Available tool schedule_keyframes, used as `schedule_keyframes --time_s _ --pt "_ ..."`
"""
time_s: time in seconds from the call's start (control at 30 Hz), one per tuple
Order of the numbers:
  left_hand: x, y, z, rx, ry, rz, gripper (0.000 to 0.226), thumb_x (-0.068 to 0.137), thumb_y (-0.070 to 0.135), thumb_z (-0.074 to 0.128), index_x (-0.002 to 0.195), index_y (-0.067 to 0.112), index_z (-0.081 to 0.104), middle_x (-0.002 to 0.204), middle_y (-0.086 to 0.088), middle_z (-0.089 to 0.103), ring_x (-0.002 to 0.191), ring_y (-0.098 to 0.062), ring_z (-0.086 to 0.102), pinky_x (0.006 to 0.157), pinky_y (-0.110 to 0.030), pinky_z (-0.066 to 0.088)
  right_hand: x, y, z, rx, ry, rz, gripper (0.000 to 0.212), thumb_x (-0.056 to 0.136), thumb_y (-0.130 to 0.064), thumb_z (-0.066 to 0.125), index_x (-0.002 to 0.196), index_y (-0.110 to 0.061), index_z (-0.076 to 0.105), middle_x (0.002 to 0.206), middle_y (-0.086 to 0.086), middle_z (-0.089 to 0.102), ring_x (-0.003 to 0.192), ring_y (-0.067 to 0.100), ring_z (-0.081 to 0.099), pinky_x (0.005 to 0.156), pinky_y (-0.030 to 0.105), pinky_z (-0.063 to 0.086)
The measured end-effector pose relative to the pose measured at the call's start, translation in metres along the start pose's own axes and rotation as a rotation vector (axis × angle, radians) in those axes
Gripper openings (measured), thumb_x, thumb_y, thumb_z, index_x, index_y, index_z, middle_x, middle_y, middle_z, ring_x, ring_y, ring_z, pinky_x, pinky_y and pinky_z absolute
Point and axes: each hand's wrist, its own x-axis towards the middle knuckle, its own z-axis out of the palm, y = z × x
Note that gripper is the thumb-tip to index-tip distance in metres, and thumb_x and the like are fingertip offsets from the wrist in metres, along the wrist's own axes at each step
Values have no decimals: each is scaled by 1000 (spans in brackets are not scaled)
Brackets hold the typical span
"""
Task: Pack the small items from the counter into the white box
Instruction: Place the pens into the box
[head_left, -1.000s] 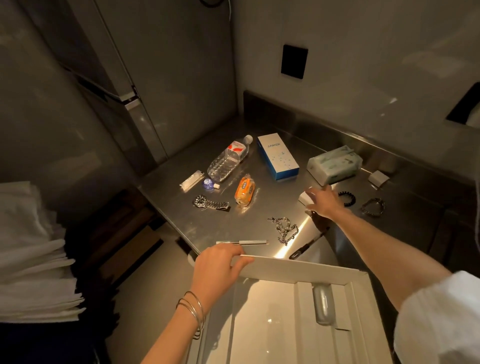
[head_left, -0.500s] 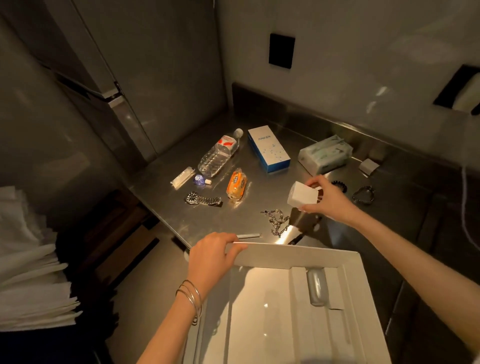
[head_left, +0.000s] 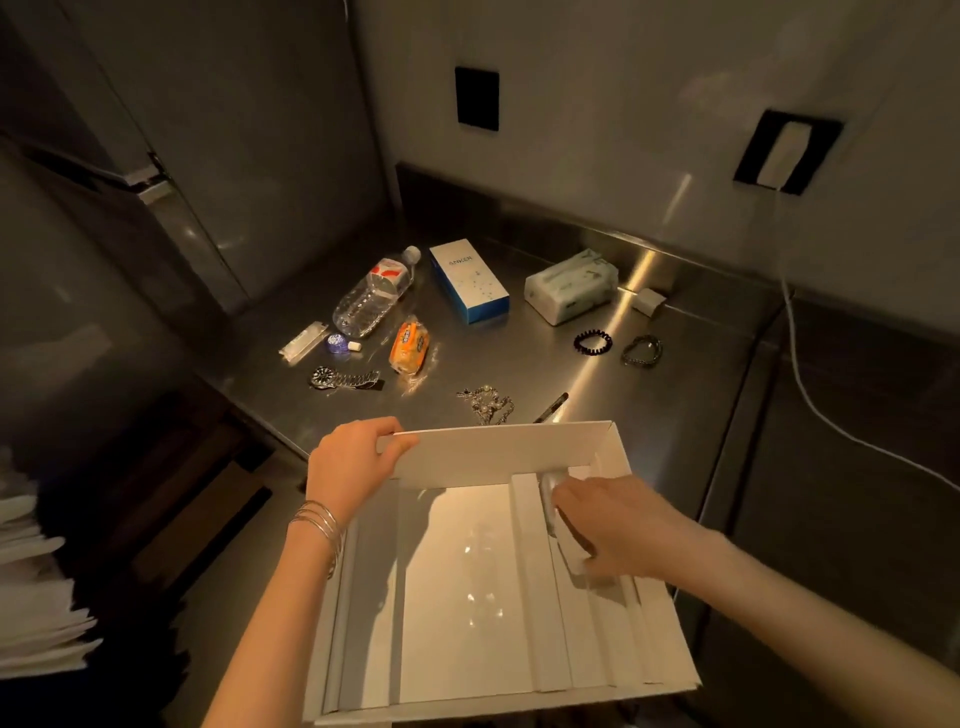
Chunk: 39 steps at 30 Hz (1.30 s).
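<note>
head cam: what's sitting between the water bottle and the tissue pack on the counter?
The blue-and-white Anker box lies flat between the water bottle and the tissue pack. Nothing else is in that stretch. This shows in the head view.

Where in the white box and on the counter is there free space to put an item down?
In the white box, the wide middle compartment is bare. On the counter, a patch between Anker box, tissue pack and necklace is free. Crowded: bottle, snack, watch.
</note>
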Motion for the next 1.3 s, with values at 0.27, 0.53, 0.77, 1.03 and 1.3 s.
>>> schedule_keyframes --time_s 0.27,0.53,0.77,1.03,1.3 --pt "-2 -1 4 -8 1 -29 25 88 48 48 86 27 62 86 0 67 80 -22 62 70 -39 57 12 -7 28 121 -120 33 30 82 -18 68 105 -12 50 88 1 50 71 14 51 71 27 50" --pt "-3 1 4 13 -15 -3 30 88 47 47 90 22 63 91 -2 69 83 -21 62 71 -35 56 19 -9 33 180 -131 102 60 71 -19 80 117 -9 44 114 7 56 83 17 57 83 30 53" --pt "0 -5 -3 78 -62 86 36 89 49 43 91 21 65 86 -1 69 81 -20 63 66 -30 51 9 11 -21 187 161 30 52 85 -11 62 130 -24 40 128 -2 44 95 19 61 81 35 56" --pt "-6 -18 1 108 10 111 63 72 73 22 81 25 63 79 -1 72 83 -27 66 61 -33 47 99 39 -105 258 248 -95 27 88 -15 61 116 -16 62 115 1 60 102 14 59 89 25 48" --pt "-6 -12 -6 108 -62 113 38 89 55 38 92 26 63 96 5 69 93 -15 62 65 -27 38 233 -10 -75 215 -70 -218 35 83 -22 69 115 -11 61 115 8 63 103 22 59 82 28 46"
